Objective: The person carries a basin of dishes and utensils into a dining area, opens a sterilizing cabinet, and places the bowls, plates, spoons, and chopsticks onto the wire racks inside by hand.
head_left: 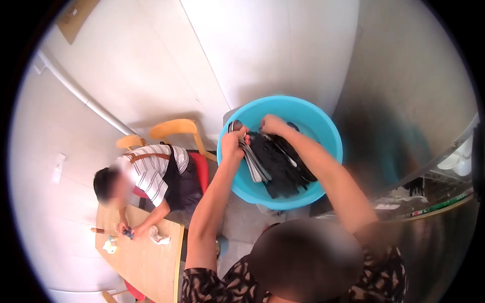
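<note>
A large light-blue basin [283, 202] stands in front of me with utensils in it. My left hand [233, 145] is at the basin's left side, wrapped round a bundle of stacked metal spoons [255, 165], their handles pointing down into the basin. My right hand [273, 124] is closed at the upper end of a heap of long black pieces [275, 166]; their exact kind is not clear. What the right fingers grip is hidden behind the hand. A few light metal edges show among the black pieces.
A person [156, 166] sits at a wooden table [146, 262] to the left, holding a small dark thing. Wooden chairs [177, 129] stand behind that person. A large shiny metal surface [399, 116] and a rack of dishes [429, 197] are on the right.
</note>
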Demonstrator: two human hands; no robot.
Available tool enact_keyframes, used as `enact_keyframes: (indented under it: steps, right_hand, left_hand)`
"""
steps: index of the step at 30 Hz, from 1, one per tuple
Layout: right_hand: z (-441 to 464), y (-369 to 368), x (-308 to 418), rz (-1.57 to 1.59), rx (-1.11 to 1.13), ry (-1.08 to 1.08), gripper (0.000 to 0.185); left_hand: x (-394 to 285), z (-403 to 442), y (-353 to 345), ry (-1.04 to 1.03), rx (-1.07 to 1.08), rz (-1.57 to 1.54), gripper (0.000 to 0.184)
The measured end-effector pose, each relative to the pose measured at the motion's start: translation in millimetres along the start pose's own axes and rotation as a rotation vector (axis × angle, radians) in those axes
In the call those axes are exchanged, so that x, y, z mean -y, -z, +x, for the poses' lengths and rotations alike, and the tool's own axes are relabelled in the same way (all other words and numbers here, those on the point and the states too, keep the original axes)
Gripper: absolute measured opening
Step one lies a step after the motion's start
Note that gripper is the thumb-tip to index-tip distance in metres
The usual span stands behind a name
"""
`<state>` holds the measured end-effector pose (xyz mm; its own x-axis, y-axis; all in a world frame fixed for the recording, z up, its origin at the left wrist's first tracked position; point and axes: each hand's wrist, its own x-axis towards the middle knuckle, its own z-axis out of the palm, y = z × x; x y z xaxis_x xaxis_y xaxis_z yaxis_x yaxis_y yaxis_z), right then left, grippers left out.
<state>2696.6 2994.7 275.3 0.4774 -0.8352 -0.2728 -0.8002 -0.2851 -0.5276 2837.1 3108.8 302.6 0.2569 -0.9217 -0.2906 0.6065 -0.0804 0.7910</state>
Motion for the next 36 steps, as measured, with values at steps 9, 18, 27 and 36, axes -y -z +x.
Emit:
enact_keyframes:
  steps: [9,18,27,36]
  right_hand:
    - [-52.2,55.0,61.8,0.278,-0.602,0.464,0.013]
    - [-32.1,32.9,63.8,0.760,-0.274,0.563,0.021]
    - [0.5,-38.3,14.8,0.047,-0.353,0.187,0.015]
    - [3.3,-23.5,26.7,-0.118,-0.118,0.065,0.032]
  left_hand:
    - [-7.0,-18.6,-22.8,-0.204,0.142,-0.046,0.011]
    - [-8.7,-20.1,-24.5,-0.402,0.117,-0.067,0.018]
    - [-13.7,-12.8,-11.4,-0.386,-0.004,0.021,0.016]
    - [-11.9,-9.0,-9.9,-0.359,0.057,0.083,0.014]
